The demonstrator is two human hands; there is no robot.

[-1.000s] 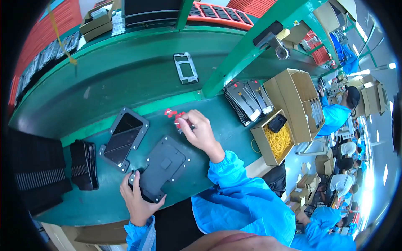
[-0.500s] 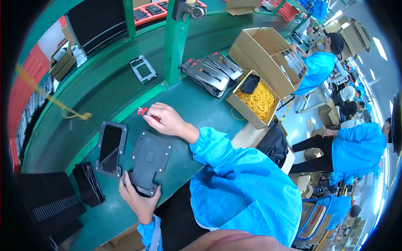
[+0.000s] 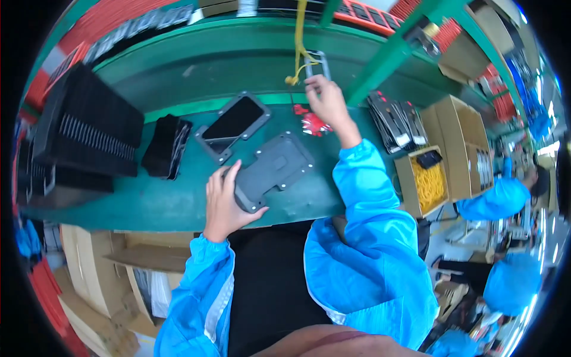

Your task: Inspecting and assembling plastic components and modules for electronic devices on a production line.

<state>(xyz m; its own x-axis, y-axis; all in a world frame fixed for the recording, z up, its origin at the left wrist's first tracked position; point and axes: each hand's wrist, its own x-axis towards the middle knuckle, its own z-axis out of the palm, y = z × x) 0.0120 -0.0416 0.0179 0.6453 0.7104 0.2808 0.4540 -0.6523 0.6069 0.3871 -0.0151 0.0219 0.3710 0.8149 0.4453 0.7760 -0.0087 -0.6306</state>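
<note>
Both hands work over a green workbench [image 3: 148,205], the forearms in bright blue sleeves rising from the lower edge. Left hand [image 3: 225,202] lies on the near-left end of a dark grey moulded cover plate [image 3: 272,169], fingers spread along its edge and thumb pressed to its lower rim, so it steadies the plate rather than closing around it. The plate lies flat and angled on the bench, close to the front edge, directly in front of the person.

Right hand [image 3: 326,102] reaches far forward to the back of the bench, fingers curled near a small grey framed part [image 3: 316,64] and a hanging yellow cord [image 3: 298,44]; blur makes it hard to tell whether it actually grips either 1. Just below that hand sits a small cluster of red pieces [image 3: 313,123].

Behind the plate lies a black rectangular frame [image 3: 233,124]. To the left are a small stack of black parts [image 3: 166,146] and a larger black ribbed tray [image 3: 89,131]. On the right, a cardboard box holds yellow wires [image 3: 428,184].
</note>
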